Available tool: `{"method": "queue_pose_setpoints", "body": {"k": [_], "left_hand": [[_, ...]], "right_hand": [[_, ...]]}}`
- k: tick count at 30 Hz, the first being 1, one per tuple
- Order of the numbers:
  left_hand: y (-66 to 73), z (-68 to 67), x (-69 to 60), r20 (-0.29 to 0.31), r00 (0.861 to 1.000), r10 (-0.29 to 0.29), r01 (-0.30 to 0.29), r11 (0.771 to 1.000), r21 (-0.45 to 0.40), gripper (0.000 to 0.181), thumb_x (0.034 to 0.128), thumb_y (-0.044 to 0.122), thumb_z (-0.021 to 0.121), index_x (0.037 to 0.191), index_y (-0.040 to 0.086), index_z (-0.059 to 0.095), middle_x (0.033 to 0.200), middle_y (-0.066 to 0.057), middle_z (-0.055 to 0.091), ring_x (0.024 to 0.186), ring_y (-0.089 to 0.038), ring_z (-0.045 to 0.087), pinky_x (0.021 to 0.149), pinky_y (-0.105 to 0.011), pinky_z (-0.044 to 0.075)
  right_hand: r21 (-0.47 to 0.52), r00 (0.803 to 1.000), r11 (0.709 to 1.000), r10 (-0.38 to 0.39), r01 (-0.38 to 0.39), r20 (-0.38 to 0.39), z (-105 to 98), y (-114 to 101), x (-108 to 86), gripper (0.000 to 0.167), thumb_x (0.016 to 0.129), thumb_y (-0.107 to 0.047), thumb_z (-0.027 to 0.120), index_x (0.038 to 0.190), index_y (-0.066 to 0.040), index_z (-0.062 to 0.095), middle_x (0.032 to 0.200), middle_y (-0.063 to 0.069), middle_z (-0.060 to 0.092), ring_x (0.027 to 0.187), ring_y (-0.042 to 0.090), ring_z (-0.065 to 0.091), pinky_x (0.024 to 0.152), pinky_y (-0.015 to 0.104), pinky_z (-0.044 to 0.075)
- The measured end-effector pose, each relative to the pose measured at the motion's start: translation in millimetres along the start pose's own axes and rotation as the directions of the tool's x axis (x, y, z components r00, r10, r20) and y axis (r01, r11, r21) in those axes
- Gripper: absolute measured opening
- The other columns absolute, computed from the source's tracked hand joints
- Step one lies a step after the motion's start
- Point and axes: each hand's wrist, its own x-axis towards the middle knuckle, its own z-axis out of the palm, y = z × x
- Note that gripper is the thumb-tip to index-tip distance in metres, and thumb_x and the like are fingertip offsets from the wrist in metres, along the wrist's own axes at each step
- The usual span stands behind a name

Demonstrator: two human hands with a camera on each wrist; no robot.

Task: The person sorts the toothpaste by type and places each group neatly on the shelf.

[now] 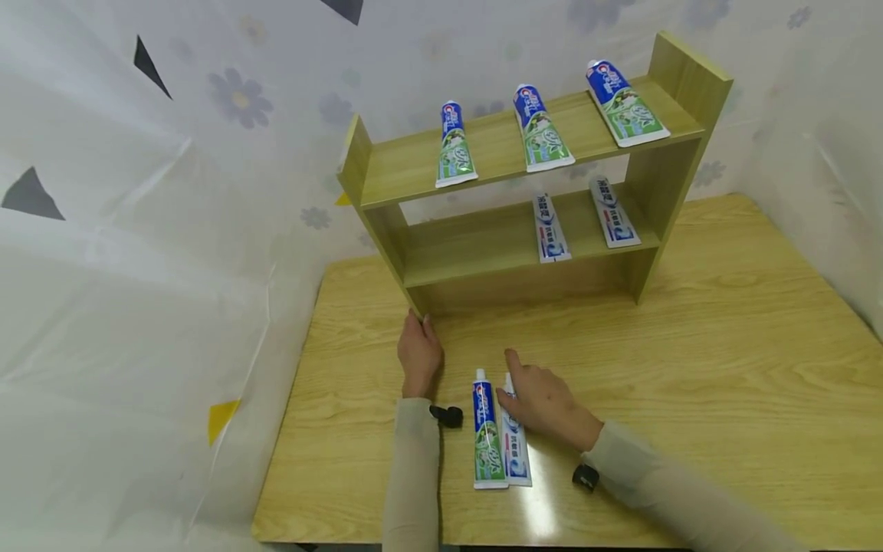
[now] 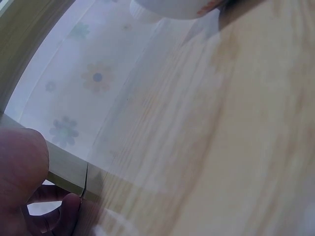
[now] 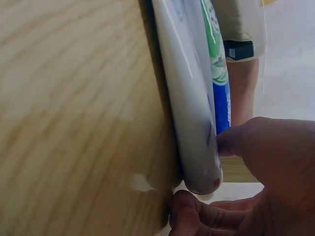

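My left hand (image 1: 419,354) grips the lower left corner of the wooden shelf (image 1: 476,257), with the thumb and fingers on either side of the panel (image 2: 69,169) in the left wrist view. My right hand (image 1: 548,402) lies over the upper part of a white toothpaste tube (image 1: 515,452) on the table; thumb and curled fingers (image 3: 184,204) straddle its cap end in the right wrist view. Part of that tube is hidden by the hand. Close beside it on the left lies a blue and green toothpaste tube (image 1: 486,425), cap pointing away from me.
Three blue and green toothpaste tubes (image 1: 543,130) lie on the upper board. Two white toothpaste tubes (image 1: 549,228) lie on the middle board toward the right. The wooden table (image 1: 745,368) reaches plastic-covered walls (image 1: 290,192) behind and at both sides.
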Motion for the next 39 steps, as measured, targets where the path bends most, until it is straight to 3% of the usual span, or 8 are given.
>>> {"method": "queue_pose_setpoints", "body": {"k": [3,8,13,17,24,30,37,39], "left_hand": [[3.9,-3.0,-1.4,-0.009,1.0,0.002,-0.001,1.0,0.001,0.033,0.1176,0.028,0.045,0.12,-0.001,0.062,0.098,-0.023,0.071,0.088,-0.048,0.072,0.075,-0.06,0.056],[-5.1,5.3,0.0,-0.002,1.0,-0.007,0.007,1.0,0.007,0.035,0.1181,0.028,0.044,0.122,-0.001,0.062,0.099,-0.024,0.071,0.09,-0.05,0.072,0.077,-0.061,0.055],[-8.2,7.7,2.9,0.02,1.0,0.006,-0.007,1.0,0.021,0.036,0.1194,0.032,0.04,0.121,0.003,0.062,0.097,-0.019,0.07,0.085,-0.043,0.072,0.074,-0.057,0.054],[0.4,1.4,4.0,0.02,1.0,-0.005,0.005,1.0,0.015,0.034,0.1189,0.03,0.042,0.119,0.002,0.062,0.095,-0.019,0.07,0.084,-0.043,0.071,0.072,-0.059,0.053],[26.8,-21.1,1.1,0.045,0.999,-0.029,0.028,0.999,0.024,0.028,0.1165,0.018,0.048,0.122,-0.005,0.063,0.102,-0.025,0.071,0.092,-0.047,0.072,0.078,-0.06,0.055],[7.5,-3.3,1.0,0.041,0.996,-0.076,0.076,0.997,-0.012,0.031,0.1172,0.026,0.047,0.123,0.0,0.062,0.105,-0.023,0.071,0.096,-0.048,0.072,0.081,-0.061,0.056],[3.2,-2.4,-0.4,0.016,1.0,-0.01,0.009,0.999,0.04,0.034,0.1177,0.027,0.045,0.124,-0.001,0.063,0.103,-0.021,0.072,0.093,-0.043,0.074,0.077,-0.055,0.057],[-6.5,6.9,0.6,0.015,1.0,-0.017,0.017,1.0,0.022,0.036,0.1186,0.029,0.043,0.126,-0.002,0.062,0.103,-0.023,0.072,0.092,-0.046,0.073,0.077,-0.059,0.056]], "right_hand": [[-0.022,1.0,1.0,-0.009,0.008,-0.009,5,0,-1.8,0.076,0.105,-0.032,0.073,0.162,0.004,0.038,0.087,0.014,0.073,0.051,0.013,0.057,0.042,0.025,0.042],[-0.055,0.999,0.998,-0.03,0.029,-0.028,10,-2,-2.2,0.069,0.106,-0.033,0.073,0.157,0.004,0.045,0.095,0.017,0.076,0.057,0.014,0.058,0.047,0.027,0.043],[-0.023,0.999,1.0,-0.016,0.015,-0.04,10,-2,-1.4,0.059,0.105,-0.033,0.073,0.146,0.003,0.051,0.079,0.008,0.067,0.054,0.015,0.056,0.046,0.028,0.042],[0.025,0.999,1.0,0.002,-0.001,-0.045,10,0,-1.0,0.05,0.105,-0.032,0.074,0.139,0.0,0.054,0.073,0.002,0.061,0.053,0.014,0.055,0.047,0.029,0.039],[0.103,0.996,0.995,0.003,0.005,-0.085,14,2,-3.2,0.048,0.104,-0.027,0.075,0.137,0.001,0.055,0.076,0.003,0.063,0.053,0.012,0.055,0.046,0.027,0.041],[0.145,0.996,0.989,0.022,-0.01,-0.083,17,4,-4.1,0.049,0.104,-0.027,0.075,0.139,0.0,0.054,0.077,0.004,0.063,0.053,0.011,0.056,0.046,0.026,0.043],[0.221,0.995,0.975,0.023,0.0,-0.099,13,6,-4.3,0.045,0.105,-0.021,0.072,0.139,-0.001,0.052,0.08,0.006,0.064,0.055,0.011,0.058,0.047,0.025,0.047],[0.24,0.994,0.971,0.022,0.003,-0.104,12,7,-3.6,0.043,0.106,-0.02,0.071,0.14,-0.001,0.052,0.081,0.006,0.064,0.055,0.011,0.058,0.047,0.025,0.047]]}}
